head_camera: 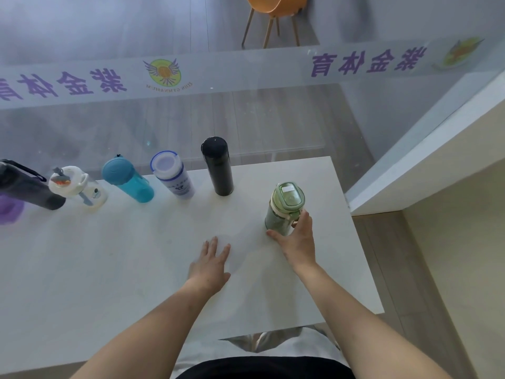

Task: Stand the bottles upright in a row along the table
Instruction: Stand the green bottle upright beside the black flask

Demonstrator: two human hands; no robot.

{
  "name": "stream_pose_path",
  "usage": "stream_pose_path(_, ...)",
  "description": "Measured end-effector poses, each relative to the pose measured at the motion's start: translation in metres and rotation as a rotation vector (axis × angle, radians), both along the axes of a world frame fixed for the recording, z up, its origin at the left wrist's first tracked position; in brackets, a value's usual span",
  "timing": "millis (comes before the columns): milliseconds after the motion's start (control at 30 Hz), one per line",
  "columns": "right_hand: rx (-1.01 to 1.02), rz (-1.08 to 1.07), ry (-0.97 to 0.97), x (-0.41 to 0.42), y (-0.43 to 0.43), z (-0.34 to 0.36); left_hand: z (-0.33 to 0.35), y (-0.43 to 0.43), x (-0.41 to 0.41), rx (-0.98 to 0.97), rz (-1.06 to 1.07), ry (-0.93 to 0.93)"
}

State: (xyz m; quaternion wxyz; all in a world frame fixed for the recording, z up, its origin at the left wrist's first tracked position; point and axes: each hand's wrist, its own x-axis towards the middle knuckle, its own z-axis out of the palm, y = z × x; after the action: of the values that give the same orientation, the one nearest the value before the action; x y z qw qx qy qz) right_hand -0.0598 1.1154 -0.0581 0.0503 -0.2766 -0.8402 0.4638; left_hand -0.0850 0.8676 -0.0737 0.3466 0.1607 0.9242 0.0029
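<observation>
My right grip (296,236) clasps the pale-green plastic bottle (285,206), which stands upright, lid up, long axis vertical, near the right edge of the white desk (109,255). My left grip (210,265) is released, fingers straight, just left of it.

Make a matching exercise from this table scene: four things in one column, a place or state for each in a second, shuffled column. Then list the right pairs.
Column 1
1. green bottle
2. black flask
3. left hand
4. teal bottle

Column 2
A. open, fingers straight, holding nothing
B. gripped by the right hand, nearer the person than the far row
C. middle of the five bottles in the far row
D. right end of the far row

Pairs: 1-B, 2-D, 3-A, 4-C
</observation>
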Motion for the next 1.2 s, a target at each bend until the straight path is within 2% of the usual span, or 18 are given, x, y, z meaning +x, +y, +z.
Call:
stream_pose_path(233, -0.203, 0.037, 0.028, 0.007, -0.001, -0.005, -0.001, -0.003, 0.002, -0.008, 0.003, -0.008)
stream_pose_path(433, -0.262, -0.012, 0.070, 0.006, -0.002, -0.008, 0.007, 0.001, -0.007, -0.022, 0.021, -0.006)
stream_pose_path(700, -0.249, -0.015, 0.069, -0.006, -0.002, -0.017, 0.012, 0.012, -0.036, -0.027, 0.095, -0.025)
stream_pose_path(867, -0.208, -0.003, 0.059, -0.037, 0.000, -0.014, 0.004, 0.006, -0.045, 0.012, 0.155, -0.120)
stream_pose_path(1200, -0.167, 0.012, 0.068, -0.102, 0.004, -0.007, -0.001, 0.002, -0.048, 0.052, 0.169, -0.131)
